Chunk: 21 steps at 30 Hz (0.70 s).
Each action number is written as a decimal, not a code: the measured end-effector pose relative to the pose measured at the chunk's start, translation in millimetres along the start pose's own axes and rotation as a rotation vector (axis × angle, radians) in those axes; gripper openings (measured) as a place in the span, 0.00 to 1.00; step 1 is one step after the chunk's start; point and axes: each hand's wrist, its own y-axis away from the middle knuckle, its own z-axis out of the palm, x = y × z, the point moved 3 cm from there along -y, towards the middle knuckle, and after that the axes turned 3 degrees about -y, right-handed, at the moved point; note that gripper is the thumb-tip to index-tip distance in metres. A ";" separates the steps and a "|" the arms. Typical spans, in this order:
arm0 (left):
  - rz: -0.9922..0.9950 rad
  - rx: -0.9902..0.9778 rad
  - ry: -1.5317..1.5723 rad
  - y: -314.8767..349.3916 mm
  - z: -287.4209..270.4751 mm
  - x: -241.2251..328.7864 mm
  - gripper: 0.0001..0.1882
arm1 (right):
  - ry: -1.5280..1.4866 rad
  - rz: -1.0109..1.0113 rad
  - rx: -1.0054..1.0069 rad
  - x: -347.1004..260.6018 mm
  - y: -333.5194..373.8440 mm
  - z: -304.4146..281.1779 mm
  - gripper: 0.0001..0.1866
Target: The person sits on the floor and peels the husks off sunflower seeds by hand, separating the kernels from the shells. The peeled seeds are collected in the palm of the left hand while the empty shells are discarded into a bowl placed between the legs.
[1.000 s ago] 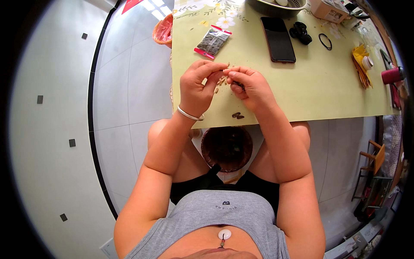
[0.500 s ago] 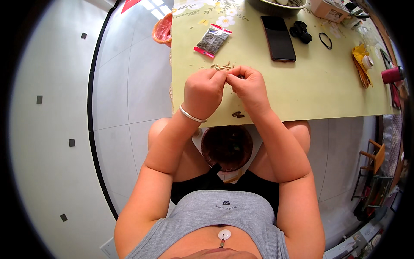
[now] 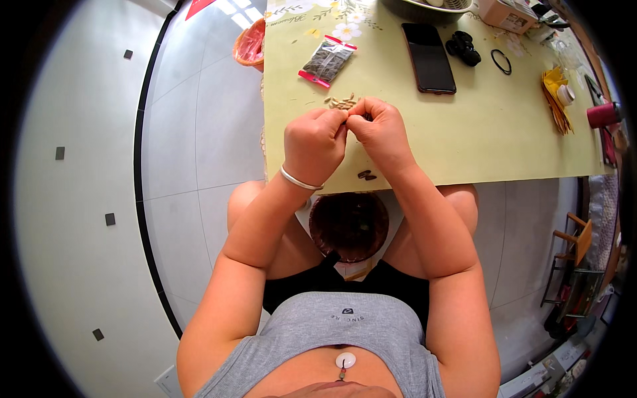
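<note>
beige kernels point(image 3: 342, 103) lie at twelve o'clock and dark seed pieces point(image 3: 364, 174) near six from left hand point(image 3: 312, 139) and right hand point(image 3: 382, 134), fingertips pinched tight together, whatever they grip hidden, apparently mid-shelling, the next move likely wanting a gentle split

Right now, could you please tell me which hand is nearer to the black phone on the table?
The right hand. It is apart from the phone, below and left of it in the picture; the left hand is farther left and farther away.
</note>
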 end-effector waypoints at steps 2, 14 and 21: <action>0.006 0.004 -0.035 1.3 0.8 -0.2 0.09 | 0.068 -0.039 0.022 -3.7 1.8 2.7 0.05; -0.010 0.031 -0.051 2.4 -1.2 -1.2 0.08 | 0.097 -0.081 0.011 -7.0 2.2 7.7 0.06; -0.303 -0.125 0.387 -3.2 -5.6 -12.6 0.10 | -0.356 0.249 -0.156 4.7 -3.7 -2.9 0.03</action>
